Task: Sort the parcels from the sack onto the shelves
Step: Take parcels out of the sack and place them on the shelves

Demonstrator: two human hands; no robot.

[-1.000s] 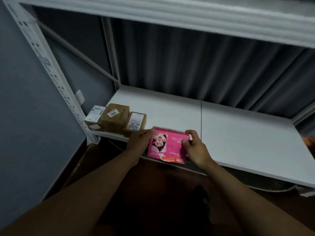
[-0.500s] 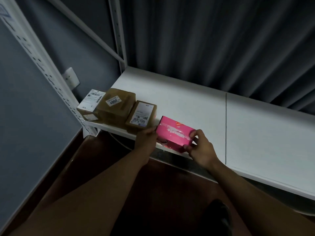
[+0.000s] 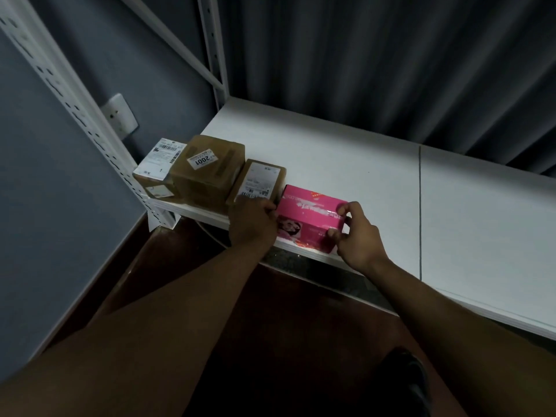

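A white sticker (image 3: 202, 160) on top of the tape-wrapped brown cardboard parcel (image 3: 206, 170) at nine o'clock reads "2001", printed upside down to the viewer. The white shipping labels on the small brown box (image 3: 156, 170) to its left and the flat brown box (image 3: 258, 183) to its right carry barcodes and print too small to read. The white lettering on the glossy pink carton (image 3: 310, 216) is blurred.
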